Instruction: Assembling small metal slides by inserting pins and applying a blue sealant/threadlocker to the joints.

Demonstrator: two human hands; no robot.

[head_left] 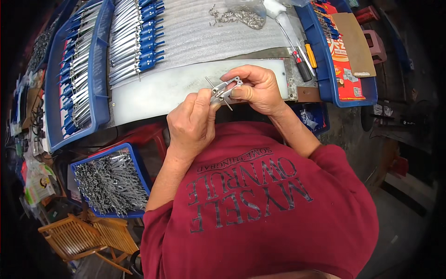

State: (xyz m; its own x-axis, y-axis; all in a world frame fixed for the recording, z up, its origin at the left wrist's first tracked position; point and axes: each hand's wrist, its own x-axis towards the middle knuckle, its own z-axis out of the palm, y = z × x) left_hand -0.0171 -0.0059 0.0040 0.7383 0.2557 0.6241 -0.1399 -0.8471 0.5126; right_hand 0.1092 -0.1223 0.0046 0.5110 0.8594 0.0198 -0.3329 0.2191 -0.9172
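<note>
My left hand [191,122] and my right hand [264,89] meet over the near edge of a white board [158,97]. Between their fingertips is a small silver metal part [219,96] with two narrow arms and a thin rod crossing it. The left fingers pinch it close to the rod. My right thumb and index finger grip its far end, where a small notched tip shows. Fingers hide some of the part, so its exact kind is unclear.
Several blue-handled metal tools [148,41] lie in a row on grey foam [195,37]; more fill a blue tray [98,69]. Loose pins [227,17] lie beyond. A yellow screwdriver [310,55] is at right, beside a blue bin [329,83]. Metal parts [111,181] fill a lower-left bin.
</note>
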